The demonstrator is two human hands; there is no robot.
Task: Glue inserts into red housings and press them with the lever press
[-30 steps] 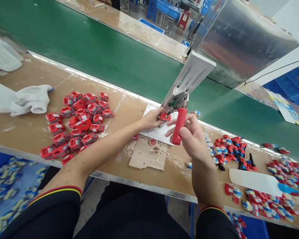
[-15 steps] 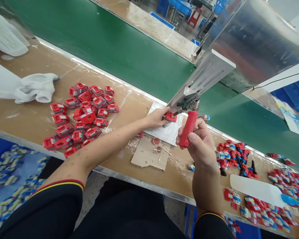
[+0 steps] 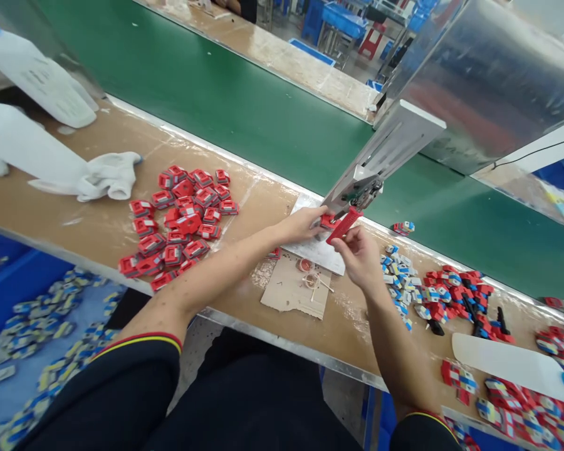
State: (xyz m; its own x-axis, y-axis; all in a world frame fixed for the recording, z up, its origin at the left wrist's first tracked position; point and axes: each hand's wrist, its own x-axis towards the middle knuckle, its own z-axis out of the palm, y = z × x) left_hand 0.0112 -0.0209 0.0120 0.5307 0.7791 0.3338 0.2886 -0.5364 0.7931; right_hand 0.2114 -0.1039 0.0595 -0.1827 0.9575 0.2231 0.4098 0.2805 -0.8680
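Pinching red part [image 3: 328,221]: left fingers [image 3: 316,219]; right fingers [image 3: 345,241] curled around red handle [image 3: 344,225].

Left of the hands lies one heap of some twenty-five red plastic housings [image 3: 181,222] and one crumpled white cloth glove [image 3: 104,178]. Below them sits one brown cardboard scrap [image 3: 289,293].

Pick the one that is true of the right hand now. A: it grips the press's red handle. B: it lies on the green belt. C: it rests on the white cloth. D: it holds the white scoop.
A: the right hand is closed round the red handle under the press head, while the left hand steadies a red part there.
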